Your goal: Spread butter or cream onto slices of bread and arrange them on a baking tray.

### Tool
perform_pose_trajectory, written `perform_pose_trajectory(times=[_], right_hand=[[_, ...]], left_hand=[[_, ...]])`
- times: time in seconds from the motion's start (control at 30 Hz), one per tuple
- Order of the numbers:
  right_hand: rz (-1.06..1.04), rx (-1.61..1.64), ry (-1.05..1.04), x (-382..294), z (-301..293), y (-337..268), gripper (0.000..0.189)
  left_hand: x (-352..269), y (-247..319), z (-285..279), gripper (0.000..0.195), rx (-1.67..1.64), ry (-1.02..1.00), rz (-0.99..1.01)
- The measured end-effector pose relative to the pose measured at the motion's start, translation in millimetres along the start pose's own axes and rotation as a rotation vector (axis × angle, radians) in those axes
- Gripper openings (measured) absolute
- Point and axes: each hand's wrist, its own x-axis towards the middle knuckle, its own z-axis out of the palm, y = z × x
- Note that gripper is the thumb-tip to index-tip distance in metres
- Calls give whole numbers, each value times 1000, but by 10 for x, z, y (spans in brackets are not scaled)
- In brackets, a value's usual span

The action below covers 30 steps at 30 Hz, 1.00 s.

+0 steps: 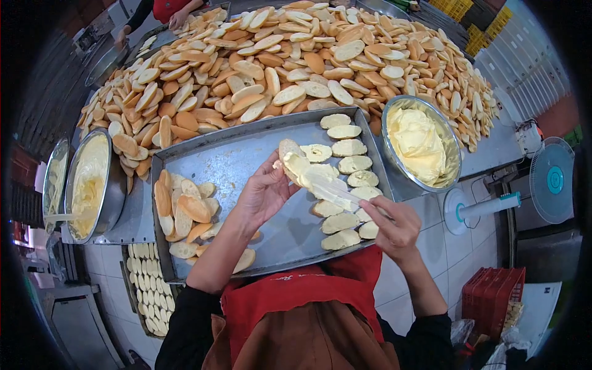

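Above the middle of a metal baking tray (273, 252), my left hand (263, 194) grips a slice of bread (290, 150) tilted on its edge. My right hand (397, 226) holds a spatula (335, 189), its blade coated in pale yellow cream and touching the slice's lower end. Cream covers part of the slice's face. Coated bread slices (348, 148) lie in rows along the tray's right side. Plain bread pieces (194, 208) are heaped at its left end. Just right of the tray, a steel bowl (455, 159) holds a mound of yellow cream (418, 141).
A large pile of sliced bread (296, 69) covers the table behind the tray. Two more bowls, one a cream bowl (88, 185), stand left. A filled tray (150, 291) sits low at left. A fan (552, 178) and red crate (492, 300) are right. Another person's hand (178, 19) works far left.
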Motion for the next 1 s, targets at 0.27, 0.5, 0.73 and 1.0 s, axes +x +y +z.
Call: perform_pose_trajectory(times=[0.27,0.5,0.73,1.0], right_hand=[[2,-74,161,-60,290,-74,55],[46,-159,246,123,662,96,51],[70,-54,258,151,607,-6,51],[934,951,-184,265,90,-82,23]], left_hand=[[-6,-40,59,58,-7,-30,-47],[-88,-86,192,62,17,-67,-76],[-87,0,177,64,29,-53,-70],[20,112,-39,64,141,-28,83]])
